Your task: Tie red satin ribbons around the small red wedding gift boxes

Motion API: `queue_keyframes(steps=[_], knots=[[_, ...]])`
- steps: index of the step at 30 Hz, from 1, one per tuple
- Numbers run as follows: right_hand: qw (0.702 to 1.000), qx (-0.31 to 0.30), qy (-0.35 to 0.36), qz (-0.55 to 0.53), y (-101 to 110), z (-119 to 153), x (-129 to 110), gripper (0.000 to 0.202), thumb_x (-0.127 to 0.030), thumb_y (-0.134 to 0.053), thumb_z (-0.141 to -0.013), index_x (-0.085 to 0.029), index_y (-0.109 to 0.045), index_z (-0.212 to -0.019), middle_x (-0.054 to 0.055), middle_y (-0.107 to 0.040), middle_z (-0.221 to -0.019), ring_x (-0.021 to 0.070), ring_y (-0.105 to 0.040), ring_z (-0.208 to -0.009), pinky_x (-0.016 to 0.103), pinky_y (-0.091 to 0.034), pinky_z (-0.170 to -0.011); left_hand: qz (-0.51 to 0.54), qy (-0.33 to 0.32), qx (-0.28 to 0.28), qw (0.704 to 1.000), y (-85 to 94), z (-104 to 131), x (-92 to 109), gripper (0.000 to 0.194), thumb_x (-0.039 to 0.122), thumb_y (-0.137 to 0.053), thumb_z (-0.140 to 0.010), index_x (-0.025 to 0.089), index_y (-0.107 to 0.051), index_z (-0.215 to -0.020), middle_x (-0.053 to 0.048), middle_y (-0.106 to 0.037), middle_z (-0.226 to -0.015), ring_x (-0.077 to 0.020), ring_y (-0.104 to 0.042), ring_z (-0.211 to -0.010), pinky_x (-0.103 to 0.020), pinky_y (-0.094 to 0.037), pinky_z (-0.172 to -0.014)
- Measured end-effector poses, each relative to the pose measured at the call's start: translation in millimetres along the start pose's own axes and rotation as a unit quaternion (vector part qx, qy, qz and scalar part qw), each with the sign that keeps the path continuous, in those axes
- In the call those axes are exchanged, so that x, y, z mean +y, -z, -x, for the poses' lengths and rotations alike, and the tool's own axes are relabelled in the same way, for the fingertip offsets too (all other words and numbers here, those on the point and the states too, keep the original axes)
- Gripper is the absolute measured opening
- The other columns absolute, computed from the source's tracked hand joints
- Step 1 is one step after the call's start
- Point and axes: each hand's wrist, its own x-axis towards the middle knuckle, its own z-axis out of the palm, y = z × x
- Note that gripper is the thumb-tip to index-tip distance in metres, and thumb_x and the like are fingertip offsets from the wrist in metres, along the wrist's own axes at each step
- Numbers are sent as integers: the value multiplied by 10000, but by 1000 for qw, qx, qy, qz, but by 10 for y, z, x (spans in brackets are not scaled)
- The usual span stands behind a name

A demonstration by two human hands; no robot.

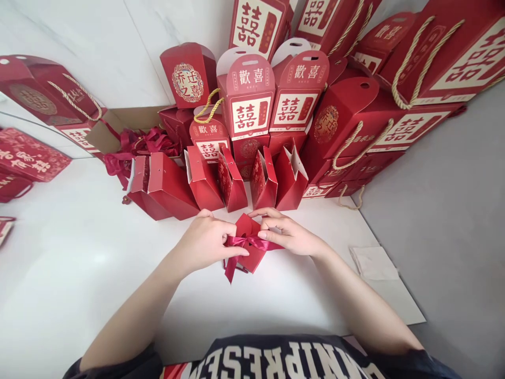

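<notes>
A small red gift box [255, 259] stands on the white table in front of me, with a dark pink satin ribbon [256, 242] crossing its top in a bow or knot. My left hand [211, 239] is closed on the ribbon at the left side, and one ribbon tail hangs below it. On the other side my right hand [290, 231] pinches the ribbon between thumb and fingers, its index finger reaching over the box's far edge. The fingers partly cover the box, so the knot's exact form is unclear.
Behind my hands stands a row of small red paper boxes [173, 184]. Larger red boxes with rope handles [355, 121] are stacked at the back right. A cardboard box [138, 117] with ribbons sits back left. White tissue [373, 262] lies near the right table edge.
</notes>
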Motion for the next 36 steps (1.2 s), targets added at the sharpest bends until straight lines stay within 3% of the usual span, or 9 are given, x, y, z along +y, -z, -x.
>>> queue_keyframes(steps=[4,9,13,15,17,20,24,30,36], knots=[[1000,-2,11,-1,11,8,52,253,-334,-532,-964,-192,-595,-764,86,-533,-1260,210,-466,-1299,372,-376,-1059,154,-49,-58,985,14,-92,-228,465,517,-673,-797,150,-528,-552,42,-442,-569,-88,-364,-560,-290,-352,-694],[1000,8,19,-17,-26,-12,94,293,-349,-528,-962,-189,-562,-719,88,-537,-1245,214,-470,-1293,362,-387,-1047,370,-72,-101,921,-101,-238,-545,403,409,-618,-866,136,-657,-573,13,-389,-600,-106,-396,-590,-262,-344,-565],[999,36,-6,-17,9,13,74,226,-396,-517,-962,-208,-579,-853,70,-558,-1266,204,-515,-1229,348,-409,-1010,388,-88,-106,911,-152,-260,-573,351,381,-626,-866,131,-699,-630,6,-425,-622,-99,-417,-588,-255,-359,-563],[996,75,-47,17,78,59,49,248,-451,-496,-960,-216,-571,-934,57,-619,-1135,193,-586,-1059,323,-461,-886,371,-85,-105,919,-133,-245,-533,329,370,-645,-854,131,-686,-633,-1,-470,-638,-99,-435,-601,-249,-361,-564],[989,83,-98,71,156,118,20,341,-505,-459,-960,-201,-587,-871,29,-648,-911,172,-600,-835,293,-458,-740,350,-76,-104,928,-102,-227,-485,324,366,-663,-839,131,-659,-616,-4,-501,-640,-100,-437,-610,-243,-351,-556],[985,-11,-152,85,216,190,-11,497,-539,-409,-968,-178,-634,-711,8,-640,-707,150,-578,-678,280,-429,-669,327,-64,-105,937,-67,-209,-425,342,368,-646,-849,133,-636,-601,-6,-524,-627,-104,-437,-620,-246,-346,-562],[976,-132,-172,-18,165,211,5,433,-548,-548,-899,-170,-725,-782,8,-676,-702,134,-584,-637,258,-447,-631,316,-56,-98,942,-53,-199,-386,350,357,-611,-870,133,-648,-603,-10,-544,-622,-111,-463,-623,-256,-367,-591],[965,-177,-171,-92,203,213,62,384,-505,-595,-884,-160,-754,-824,37,-712,-732,142,-636,-677,255,-480,-656,317,-47,-72,945,-67,-225,-433,412,351,-568,-894,142,-647,-548,-4,-484,-528,-124,-444,-606,-273,-374,-632],[933,-246,-227,-135,214,185,125,365,-491,-652,-840,-147,-768,-808,46,-730,-717,143,-663,-618,269,-504,-675,305,-67,-65,948,-137,-287,-452,442,312,-551,-888,150,-556,-477,7,-470,-492,-119,-440,-587,-281,-377,-679]])
